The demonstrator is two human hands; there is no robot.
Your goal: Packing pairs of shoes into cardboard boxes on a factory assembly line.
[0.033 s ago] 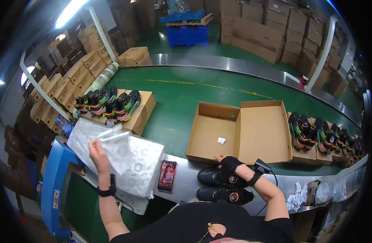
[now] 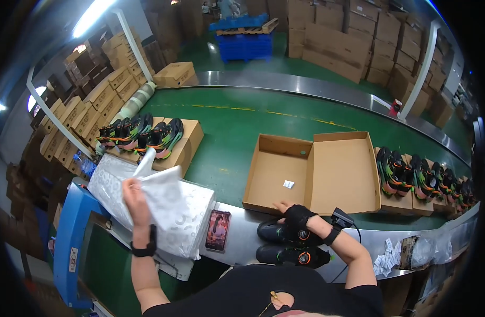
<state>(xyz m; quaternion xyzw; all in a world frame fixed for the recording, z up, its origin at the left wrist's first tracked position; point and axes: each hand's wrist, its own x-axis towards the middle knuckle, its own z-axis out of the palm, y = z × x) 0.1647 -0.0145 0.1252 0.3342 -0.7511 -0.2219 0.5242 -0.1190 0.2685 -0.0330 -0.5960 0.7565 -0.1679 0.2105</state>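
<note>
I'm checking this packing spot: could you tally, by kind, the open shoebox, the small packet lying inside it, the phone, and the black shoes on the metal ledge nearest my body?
Open cardboard shoebox: 1
Small white packet: 1
Smartphone: 1
Black sneakers: 2
Total: 5

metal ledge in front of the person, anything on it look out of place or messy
The phone looks out of place: it lies screen-up and lit between the paper stack and the black shoes, an electronic item unlike either. Farther right, small white slips look untidy, heaped loosely at odd angles.
</note>
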